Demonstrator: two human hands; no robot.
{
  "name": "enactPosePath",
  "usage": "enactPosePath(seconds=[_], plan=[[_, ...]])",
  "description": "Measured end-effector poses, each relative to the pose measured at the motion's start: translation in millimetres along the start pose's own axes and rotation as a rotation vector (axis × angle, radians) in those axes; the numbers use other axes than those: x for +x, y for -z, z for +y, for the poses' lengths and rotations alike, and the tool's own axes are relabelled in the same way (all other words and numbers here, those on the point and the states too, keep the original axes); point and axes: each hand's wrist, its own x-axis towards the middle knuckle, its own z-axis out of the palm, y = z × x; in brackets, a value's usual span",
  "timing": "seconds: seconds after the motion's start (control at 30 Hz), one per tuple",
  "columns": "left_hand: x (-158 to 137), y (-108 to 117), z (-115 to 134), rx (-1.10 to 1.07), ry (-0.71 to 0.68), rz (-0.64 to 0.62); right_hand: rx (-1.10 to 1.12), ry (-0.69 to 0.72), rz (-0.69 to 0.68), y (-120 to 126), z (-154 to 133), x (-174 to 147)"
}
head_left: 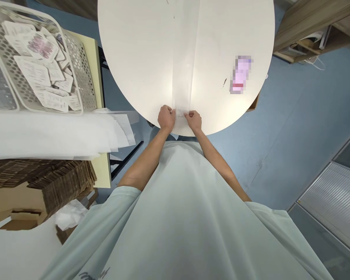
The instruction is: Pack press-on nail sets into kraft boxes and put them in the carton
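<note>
A long translucent plastic strip (184,54) runs down the middle of the round white table (134,46) to its near edge. My left hand (167,118) has its fingers curled at the left side of the strip's near end. At the opposite side, my right hand (194,119) pinches the strip with thumb and forefinger. The plastic between my hands looks slightly wrinkled and shiny, with small details too faint to make out.
A blurred-out pinkish rectangle (240,75) lies on the table's right side. To the left, a side table (105,171) bears a perforated white basket (81,70) of printed cards, white sheets (61,136) and stacked flattened cardboard (61,186). Wooden shelving (309,29) stands at upper right.
</note>
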Motion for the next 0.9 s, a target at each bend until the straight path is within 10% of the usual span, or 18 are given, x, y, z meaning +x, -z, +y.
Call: enactPosePath(seconds=[0.4, 0.9], plan=[[10.4, -3.7, -18.6, 0.020, -0.847, -0.237, 0.136, 0.018, -0.062, 10.6, 12.8, 9.4], [-22.3, -17.5, -35.1, 0.216, -0.803, -0.354, 0.158, 0.023, -0.163, 26.1, 17.3, -2.7]])
